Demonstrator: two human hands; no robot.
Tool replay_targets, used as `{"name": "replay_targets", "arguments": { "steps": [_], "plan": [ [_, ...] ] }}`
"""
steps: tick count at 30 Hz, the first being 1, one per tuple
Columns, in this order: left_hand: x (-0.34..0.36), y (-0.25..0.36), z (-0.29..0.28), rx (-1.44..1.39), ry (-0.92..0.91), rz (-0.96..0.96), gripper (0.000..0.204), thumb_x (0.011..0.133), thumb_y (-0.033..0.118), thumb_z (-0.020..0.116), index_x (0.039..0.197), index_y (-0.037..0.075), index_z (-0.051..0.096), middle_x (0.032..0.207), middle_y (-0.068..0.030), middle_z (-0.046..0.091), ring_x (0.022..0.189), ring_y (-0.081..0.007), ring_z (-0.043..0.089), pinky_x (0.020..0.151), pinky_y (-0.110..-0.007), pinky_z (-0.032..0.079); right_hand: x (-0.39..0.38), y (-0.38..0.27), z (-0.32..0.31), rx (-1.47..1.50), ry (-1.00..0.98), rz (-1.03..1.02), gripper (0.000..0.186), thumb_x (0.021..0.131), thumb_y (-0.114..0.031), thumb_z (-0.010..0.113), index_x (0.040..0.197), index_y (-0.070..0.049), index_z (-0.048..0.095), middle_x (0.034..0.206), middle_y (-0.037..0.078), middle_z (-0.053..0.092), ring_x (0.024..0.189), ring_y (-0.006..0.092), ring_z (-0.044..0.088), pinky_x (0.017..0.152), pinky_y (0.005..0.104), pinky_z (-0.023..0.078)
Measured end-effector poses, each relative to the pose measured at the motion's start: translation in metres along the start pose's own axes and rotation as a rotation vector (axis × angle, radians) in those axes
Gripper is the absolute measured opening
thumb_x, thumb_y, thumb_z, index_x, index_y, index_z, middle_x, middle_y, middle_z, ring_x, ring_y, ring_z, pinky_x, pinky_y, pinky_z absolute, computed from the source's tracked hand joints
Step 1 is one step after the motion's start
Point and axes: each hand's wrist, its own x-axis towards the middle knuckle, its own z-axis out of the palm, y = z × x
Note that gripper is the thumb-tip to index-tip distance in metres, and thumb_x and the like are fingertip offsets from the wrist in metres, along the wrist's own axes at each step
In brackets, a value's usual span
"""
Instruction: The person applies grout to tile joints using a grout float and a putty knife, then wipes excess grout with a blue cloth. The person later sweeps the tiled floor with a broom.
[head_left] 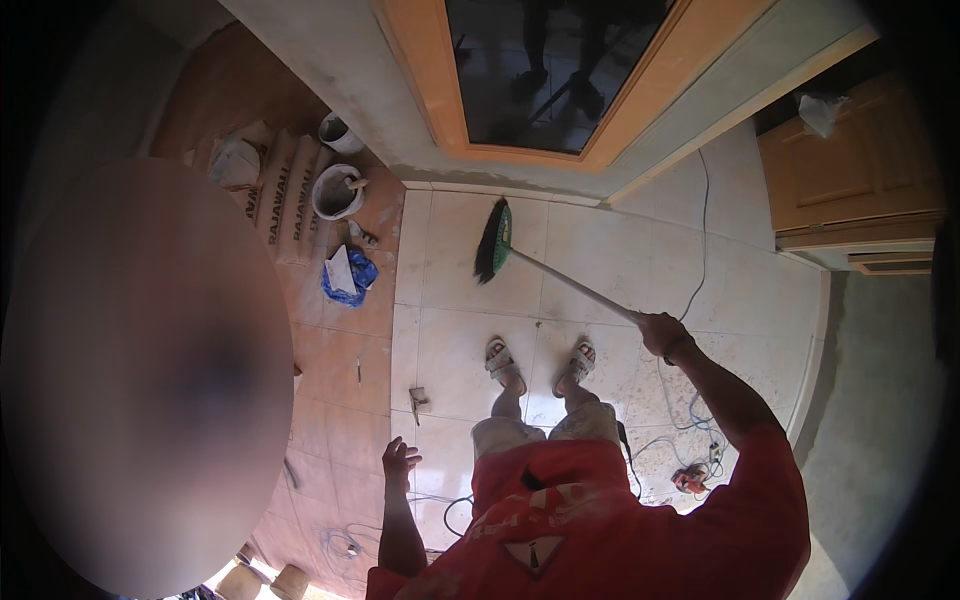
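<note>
Pale floor tiles (600,245), reddish tiles (335,370) at left, grey wall (875,390), wood-framed dark glass (560,80)

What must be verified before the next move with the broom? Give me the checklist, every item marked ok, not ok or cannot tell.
1. Right hand closed around the broom handle: ok.
2. Left hand free: ok, it holds nothing.
3. Sandals clear of the broom head: ok, both are apart from it.
4. Bristles pressed to the tiles: cannot tell from above.
5. Tiles free of cables: not ok, a cable crosses them on the right, and more lie near a red tool.
6. Tiles free of loose items: not ok, a small object lies left of the feet.
</note>
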Motion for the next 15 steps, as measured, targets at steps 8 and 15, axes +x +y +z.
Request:
{"name": "replay_targets", "arguments": {
  "steps": [8, 15],
  "plan": [
    [-0.044, 0.018, 0.021, 0.04, 0.119, 0.058, 0.043, 0.099, 0.026, 0.044, 0.139, 0.01, 0.039, 0.109, -0.0191, 0.064, 0.086, -0.0305, 0.067, 0.083, -0.048, 0.047, 0.102, 0.086, 0.065, 0.178, 0.029, 0.217, 0.032, 0.09, -0.016, 0.045, 0.114, -0.009, 0.065, 0.099, 0.02, 0.068, 0.094, 0.0315, 0.068, 0.082, 0.0426, 0.055],
    [-0.076, -0.045, 0.082, 0.132, 0.054, -0.17, 0.047, 0.096, 0.026, 0.049, 0.138, 0.008, 0.039, 0.103, -0.0183, 0.065, 0.079, -0.0296, 0.067, 0.073, -0.041, 0.05, -0.005, 0.197, 0.093, 0.149, -0.042, 0.257, 0.04, 0.087, -0.014, 0.049, 0.126, -0.015, 0.057, 0.098, 0.018, 0.068, 0.092, 0.0328, 0.067, 0.081, 0.0436, 0.055]
  ]
}}
